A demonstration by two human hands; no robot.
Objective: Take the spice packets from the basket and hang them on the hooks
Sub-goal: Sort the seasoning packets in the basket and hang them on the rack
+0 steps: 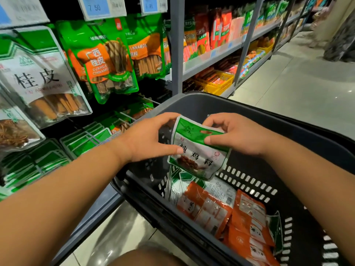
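Over the dark plastic basket (299,129) I hold a green-and-white spice packet (197,152) with a hang hole in its green top. My left hand (151,139) grips its left edge, thumb on the front. My right hand (236,135) pinches the green top strip beside the hole. Several orange packets (247,219) and a few green-and-white ones (178,183) lie in the basket below. Wire hooks (132,117) with rows of green packets stick out from the rack at the left, lower than the hanging cinnamon bags (107,60).
Large white cinnamon bags (42,77) hang at the far left under blue price tags (96,6). A grey shelf upright (177,45) stands behind the basket. Shelves of red and green packets (217,33) run along the aisle; tiled floor (299,81) lies to the right.
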